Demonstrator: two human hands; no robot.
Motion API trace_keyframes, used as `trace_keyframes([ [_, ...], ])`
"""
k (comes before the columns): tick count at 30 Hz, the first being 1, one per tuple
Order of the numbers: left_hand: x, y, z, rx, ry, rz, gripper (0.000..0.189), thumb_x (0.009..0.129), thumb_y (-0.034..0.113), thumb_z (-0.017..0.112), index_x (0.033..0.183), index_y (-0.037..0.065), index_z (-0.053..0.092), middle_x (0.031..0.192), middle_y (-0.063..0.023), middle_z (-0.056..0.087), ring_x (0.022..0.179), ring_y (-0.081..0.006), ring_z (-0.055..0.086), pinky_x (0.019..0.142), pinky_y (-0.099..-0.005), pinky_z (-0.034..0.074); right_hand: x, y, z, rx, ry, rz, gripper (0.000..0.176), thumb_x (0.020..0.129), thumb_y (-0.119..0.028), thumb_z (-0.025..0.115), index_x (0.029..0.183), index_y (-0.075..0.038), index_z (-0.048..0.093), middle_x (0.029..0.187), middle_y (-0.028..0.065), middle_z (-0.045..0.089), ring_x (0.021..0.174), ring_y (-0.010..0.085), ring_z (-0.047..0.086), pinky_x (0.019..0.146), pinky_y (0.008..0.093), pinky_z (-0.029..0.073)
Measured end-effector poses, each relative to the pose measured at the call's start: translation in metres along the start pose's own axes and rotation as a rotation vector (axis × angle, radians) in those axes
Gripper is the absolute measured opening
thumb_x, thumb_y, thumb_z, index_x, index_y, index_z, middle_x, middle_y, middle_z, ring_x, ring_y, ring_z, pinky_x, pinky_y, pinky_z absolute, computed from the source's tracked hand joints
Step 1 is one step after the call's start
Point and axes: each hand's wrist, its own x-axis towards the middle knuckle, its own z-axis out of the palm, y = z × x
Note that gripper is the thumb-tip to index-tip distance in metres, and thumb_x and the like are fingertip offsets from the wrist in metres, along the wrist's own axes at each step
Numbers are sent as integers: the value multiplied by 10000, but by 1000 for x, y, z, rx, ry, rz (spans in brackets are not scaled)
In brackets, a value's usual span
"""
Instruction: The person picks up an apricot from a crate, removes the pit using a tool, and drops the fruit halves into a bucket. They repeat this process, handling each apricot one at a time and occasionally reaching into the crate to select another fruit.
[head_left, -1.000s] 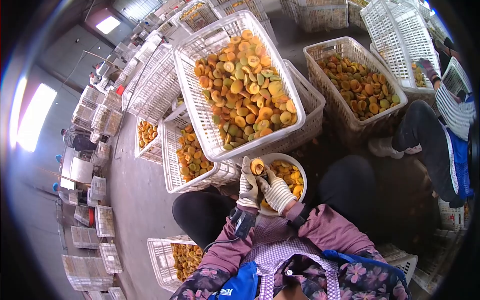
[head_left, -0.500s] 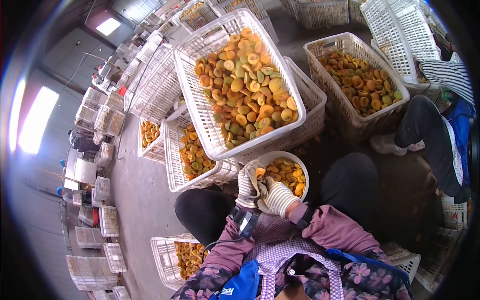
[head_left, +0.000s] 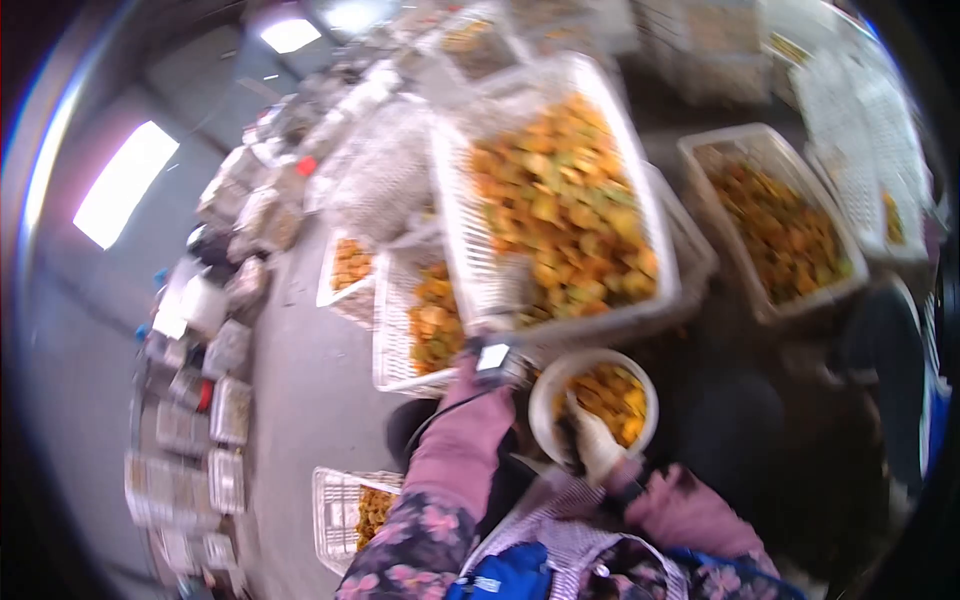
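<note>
My left hand (head_left: 508, 290), in a striped glove and blurred by motion, reaches over the near left part of a large white crate (head_left: 655, 250) filled with halved orange and green fruit (head_left: 560, 200). Its fingers are too smeared to read. Below that crate, my right hand (head_left: 592, 440), also gloved, is at the left side of a round white bucket (head_left: 652, 405) holding orange fruit pieces (head_left: 612, 395). Something dark shows beside its fingers, too blurred to make out.
Left of the large crate stands another fruit crate (head_left: 385, 350). A further one (head_left: 770, 315) is at the right, near another person's dark-clothed leg (head_left: 885, 370). At lower left is a small crate (head_left: 330, 520). Stacked crates line the back.
My hands have parted. My left hand moved up over the large crate, while my right hand stayed low by the bucket. The whole view has shifted and blurred.
</note>
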Motion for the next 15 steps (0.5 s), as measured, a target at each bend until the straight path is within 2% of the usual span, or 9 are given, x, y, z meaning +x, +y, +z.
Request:
trace_keyframes([
  [1, 27, -68, 23, 672, -147, 118, 338, 857, 299, 485, 1058, 40, 568, 979, -111, 598, 906, -223, 567, 771, -360, 466, -3, -8, -2, 32, -31, 146, 441, 882, -546, 447, 620, -193, 484, 467, -36, 425, 334, 110, 366, 332, 242, 257],
  [2, 51, -122, 42, 1102, -239, 300, 342, 834, 289, 489, 1052, 48, 595, 1004, -116, 610, 945, -234, 577, 807, -378, 466, 7, -1, -6, -45, -55, 62, 438, 893, -517, 448, 587, -204, 445, 444, -41, 412, 317, 104, 356, 318, 234, 252],
  [4, 51, -2, 29, 855, -534, -197, 388, 768, 207, 516, 1099, 26, 608, 1056, -183, 619, 1032, -288, 586, 877, -388, 456, 13, 3, -11, 5, -41, 116, 394, 883, -478, 490, 625, -181, 474, 451, -36, 417, 316, 115, 370, 310, 247, 295],
  [5, 41, 19, 20, 880, -380, 3, 360, 757, 200, 541, 1064, 34, 631, 1031, -200, 626, 986, -297, 606, 856, -386, 466, -1, -13, 0, 81, -32, 203, 361, 868, -478, 515, 692, -162, 508, 468, -29, 433, 321, 123, 381, 312, 262, 310],
  [6, 45, 41, 12, 790, -455, -154, 333, 772, 213, 545, 1038, 42, 650, 1064, -189, 620, 1014, -303, 592, 885, -385, 449, 8, -2, -8, 88, -61, 162, 343, 858, -469, 534, 745, -145, 520, 484, -17, 446, 327, 134, 391, 317, 277, 323],
  [7, 58, 7, 33, 859, -411, -157, 326, 778, 223, 545, 1022, 37, 656, 1046, -182, 628, 1007, -300, 596, 878, -385, 453, 5, -5, -5, 73, -50, 163, 343, 856, -464, 541, 747, -140, 520, 485, -14, 446, 328, 138, 391, 319, 277, 323],
  [12, 59, -22, 45, 952, -120, -9, 286, 794, 227, 543, 968, 47, 681, 1006, -171, 645, 999, -286, 604, 850, -377, 468, 5, -7, -6, 43, -4, 194, 340, 848, -451, 560, 754, -126, 517, 490, -5, 453, 331, 147, 392, 322, 278, 324],
  [14, 49, 16, 13, 771, -635, -306, 373, 888, 240, 418, 1160, 46, 584, 1221, -162, 543, 1131, -271, 531, 953, -376, 399, 6, -7, -6, 6, 2, 191, 333, 847, -448, 563, 745, -134, 525, 495, -5, 465, 335, 141, 399, 325, 274, 329],
  [15, 49, 8, 17, 742, -649, -296, 381, 885, 254, 440, 1173, 39, 567, 1225, -185, 531, 1115, -310, 534, 929, -377, 421, 4, -6, -4, 0, -6, 196, 333, 847, -448, 563, 745, -134, 525, 495, -5, 465, 335, 141, 399, 325, 274, 329],
])
